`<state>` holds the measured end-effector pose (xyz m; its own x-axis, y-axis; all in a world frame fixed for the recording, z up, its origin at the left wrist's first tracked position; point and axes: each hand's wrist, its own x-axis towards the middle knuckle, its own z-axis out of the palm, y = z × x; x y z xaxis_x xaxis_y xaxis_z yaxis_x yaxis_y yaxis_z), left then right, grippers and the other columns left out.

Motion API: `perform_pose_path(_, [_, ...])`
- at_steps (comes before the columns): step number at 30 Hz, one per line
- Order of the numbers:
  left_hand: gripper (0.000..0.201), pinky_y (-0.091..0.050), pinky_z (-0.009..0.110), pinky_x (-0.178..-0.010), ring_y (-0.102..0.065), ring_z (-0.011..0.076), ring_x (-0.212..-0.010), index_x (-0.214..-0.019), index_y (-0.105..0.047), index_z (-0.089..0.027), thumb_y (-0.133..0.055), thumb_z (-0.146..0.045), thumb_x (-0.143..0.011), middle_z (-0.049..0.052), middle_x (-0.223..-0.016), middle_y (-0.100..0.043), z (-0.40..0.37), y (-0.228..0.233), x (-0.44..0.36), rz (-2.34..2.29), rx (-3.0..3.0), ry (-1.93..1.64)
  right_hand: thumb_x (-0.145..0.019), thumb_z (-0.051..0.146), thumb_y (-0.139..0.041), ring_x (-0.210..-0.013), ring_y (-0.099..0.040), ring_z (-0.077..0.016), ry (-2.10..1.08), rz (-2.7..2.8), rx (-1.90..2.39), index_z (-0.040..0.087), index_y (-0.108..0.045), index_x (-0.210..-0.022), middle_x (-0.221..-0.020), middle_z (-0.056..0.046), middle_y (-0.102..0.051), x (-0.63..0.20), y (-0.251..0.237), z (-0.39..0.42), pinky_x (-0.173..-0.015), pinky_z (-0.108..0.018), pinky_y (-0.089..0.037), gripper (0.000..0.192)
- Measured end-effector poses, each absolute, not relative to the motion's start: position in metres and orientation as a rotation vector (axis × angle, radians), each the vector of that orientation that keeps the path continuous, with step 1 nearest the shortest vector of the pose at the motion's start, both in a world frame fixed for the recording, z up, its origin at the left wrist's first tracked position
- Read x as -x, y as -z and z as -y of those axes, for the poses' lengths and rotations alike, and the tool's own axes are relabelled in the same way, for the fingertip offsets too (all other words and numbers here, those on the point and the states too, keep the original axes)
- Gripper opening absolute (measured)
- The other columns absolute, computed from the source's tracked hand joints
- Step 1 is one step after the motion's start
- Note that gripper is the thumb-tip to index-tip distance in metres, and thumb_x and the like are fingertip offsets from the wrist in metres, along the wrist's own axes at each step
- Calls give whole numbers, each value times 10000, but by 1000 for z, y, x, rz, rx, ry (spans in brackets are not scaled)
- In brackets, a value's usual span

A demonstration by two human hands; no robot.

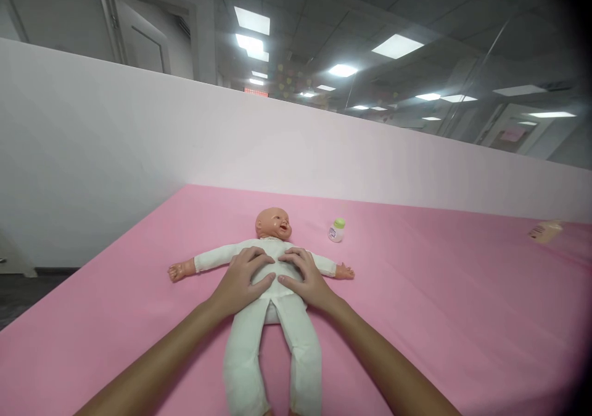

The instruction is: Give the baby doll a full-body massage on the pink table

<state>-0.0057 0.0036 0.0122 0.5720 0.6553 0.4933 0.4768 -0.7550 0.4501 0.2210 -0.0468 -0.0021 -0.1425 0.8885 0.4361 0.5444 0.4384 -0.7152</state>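
A baby doll (272,283) with a white cloth body lies on its back, its arms stretched out to both sides and its head away from me. Its bald head is turned to the right. My left hand (244,277) rests on the left side of the doll's torso, fingers spread and thumb toward the middle. Mirroring it, my right hand (306,278) lies on the right side of the torso with its fingers apart. Both hands touch the doll without gripping it. The doll's feet are cut off by the bottom of the view.
A pink-covered table (416,280) holds the doll. Right of its head stands a small clear bottle (336,231) with a green cap. Another pale bottle (546,232) lies at the far right. A white partition (296,138) rises behind the table and along its left.
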Motion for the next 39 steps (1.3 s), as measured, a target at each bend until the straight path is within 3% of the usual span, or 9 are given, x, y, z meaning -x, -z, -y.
perform_pose_path(7, [226,-489,443,-963,-596,258,-1063,-1092,-679,-269,-570,-410,-952,51,-1094,-633,0,-15,4,-933,-2499,-980,-896,426,-719,-1339,-470,-254,-475,1799,1200,328,-652,-1253,-1308,-53,-551,-220,4,46,-1176,-463,-395,376])
perform_pose_path(11, [296,-464,475,-1056,-577,279,-1208,-1211,-682,-299,-536,-412,-981,68,-1267,-621,-2,-9,4,-930,-2512,-1006,-920,443,-685,-1387,-443,-259,-473,1828,1221,341,-640,-1294,-1377,-51,-551,-220,4,47,-1201,-482,-358,390])
perform_pose_path(16, [457,-325,553,-1218,-351,319,-1501,-1458,-543,-355,-459,-483,-1027,43,-1622,-392,-7,5,5,-982,-2523,-939,-942,483,-645,-1507,-321,-248,-533,1834,1271,371,-565,-1408,-1573,-32,-420,-221,6,47,-1259,-496,-262,486])
perform_pose_path(19, [528,-266,566,-1252,-209,325,-1570,-1538,-439,-362,-444,-513,-1032,15,-1704,-233,-9,11,5,-1008,-2501,-898,-928,535,-647,-1570,-204,-253,-603,1806,1323,382,-449,-1511,-1678,-15,-271,-222,9,46,-1281,-516,-202,634])
perform_pose_path(21, [551,-259,568,-1257,-182,326,-1578,-1556,-408,-362,-448,-522,-1030,11,-1712,-205,-10,13,5,-1024,-2488,-899,-914,575,-648,-1589,-145,-263,-642,1778,1357,386,-368,-1560,-1707,-9,-199,-223,11,46,-1286,-533,-173,728])
perform_pose_path(25, [507,-311,565,-1236,-286,335,-1538,-1505,-485,-356,-482,-500,-1020,34,-1659,-336,-10,12,5,-1014,-2495,-971,-906,591,-647,-1587,-152,-271,-649,1767,1376,388,-386,-1549,-1702,-9,-208,-224,13,45,-1285,-542,-177,723])
perform_pose_path(31, [376,-416,509,-1141,-496,298,-1350,-1346,-612,-318,-540,-430,-995,77,-1427,-537,-5,-2,5,-952,-2502,-1006,-890,479,-707,-1470,-371,-263,-528,1776,1289,361,-555,-1403,-1507,-51,-442,-221,9,45,-1246,-488,-310,548])
perform_pose_path(39, [178,-439,446,-967,-568,256,-1097,-1099,-642,-265,-557,-354,-971,46,-1111,-612,2,-13,3,-932,-2464,-1010,-853,384,-758,-1278,-523,-273,-439,1722,1208,329,-666,-1234,-1255,-64,-553,-216,7,47,-1127,-476,-455,396])
